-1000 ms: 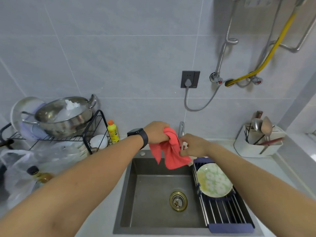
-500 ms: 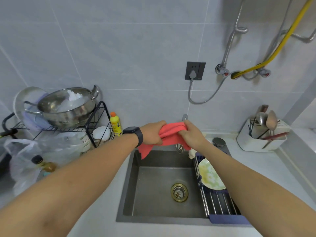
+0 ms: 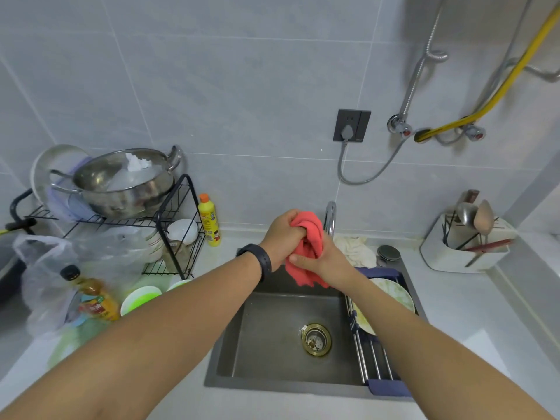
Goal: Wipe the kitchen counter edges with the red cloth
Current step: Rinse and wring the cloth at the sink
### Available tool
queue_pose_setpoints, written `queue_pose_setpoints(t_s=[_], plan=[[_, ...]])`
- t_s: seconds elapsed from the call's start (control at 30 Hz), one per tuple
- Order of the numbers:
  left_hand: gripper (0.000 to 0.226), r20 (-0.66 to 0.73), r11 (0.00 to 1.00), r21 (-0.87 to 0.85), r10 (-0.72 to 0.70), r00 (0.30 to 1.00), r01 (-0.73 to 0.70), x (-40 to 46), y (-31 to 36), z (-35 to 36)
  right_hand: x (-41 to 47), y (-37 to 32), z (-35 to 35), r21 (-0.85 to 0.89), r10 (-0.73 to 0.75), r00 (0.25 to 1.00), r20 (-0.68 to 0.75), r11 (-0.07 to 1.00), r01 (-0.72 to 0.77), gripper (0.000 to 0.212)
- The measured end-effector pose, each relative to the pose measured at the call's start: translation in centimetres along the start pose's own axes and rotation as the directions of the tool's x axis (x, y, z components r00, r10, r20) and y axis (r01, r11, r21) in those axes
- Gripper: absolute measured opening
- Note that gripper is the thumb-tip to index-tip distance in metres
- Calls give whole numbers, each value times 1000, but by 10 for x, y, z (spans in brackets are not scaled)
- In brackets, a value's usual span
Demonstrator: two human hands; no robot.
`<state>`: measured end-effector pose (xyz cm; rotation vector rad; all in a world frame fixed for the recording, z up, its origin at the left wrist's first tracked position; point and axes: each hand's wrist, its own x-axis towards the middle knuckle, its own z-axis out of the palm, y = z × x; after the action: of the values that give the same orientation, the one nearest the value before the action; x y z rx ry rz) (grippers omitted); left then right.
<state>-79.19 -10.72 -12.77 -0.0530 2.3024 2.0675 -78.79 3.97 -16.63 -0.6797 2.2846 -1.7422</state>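
Note:
The red cloth (image 3: 312,237) is bunched and twisted between both hands above the back of the sink (image 3: 272,334). My left hand (image 3: 283,234), with a black band on its wrist, grips the upper part of the cloth. My right hand (image 3: 318,262) grips the lower part, and a loose end hangs below it over the basin. The light counter (image 3: 472,313) runs around the sink on both sides and along the front.
A faucet (image 3: 330,219) stands just behind the hands. A roll-up rack with a plate (image 3: 391,295) covers the sink's right side. A dish rack with a steel pot (image 3: 121,183), yellow bottle (image 3: 208,219), oil bottle (image 3: 91,295) and plastic bag crowd the left; a utensil holder (image 3: 466,241) sits right.
The hands turned against each other, twisting the cloth from a sideways stretch into a tight upright bunch. The right hand dropped below the left.

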Motion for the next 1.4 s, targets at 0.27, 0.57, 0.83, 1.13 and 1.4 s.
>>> queue_pose_setpoints(t_s=[0.27, 0.57, 0.83, 1.13, 1.4], plan=[[33, 21, 984, -174, 51, 998, -47, -7, -7, -10, -8, 8, 6, 357, 273, 939, -209, 915, -186, 20], [119, 307, 983, 173, 5, 952, -62, -23, -29, -30, 7, -34, -21, 421, 245, 955, -167, 894, -155, 48], [37, 270, 907, -307, -207, 940, 288, -35, -26, 8, 19, -40, 3, 336, 359, 933, 37, 875, -350, 56], [10, 429, 736, -252, -497, 754, 629, -34, -28, -36, -9, -1, -27, -729, -279, 882, 380, 496, 471, 101], [14, 562, 675, 267, -689, 458, 688, -38, -26, -30, 5, 11, -12, -718, -378, 698, 608, 112, 687, 55]])
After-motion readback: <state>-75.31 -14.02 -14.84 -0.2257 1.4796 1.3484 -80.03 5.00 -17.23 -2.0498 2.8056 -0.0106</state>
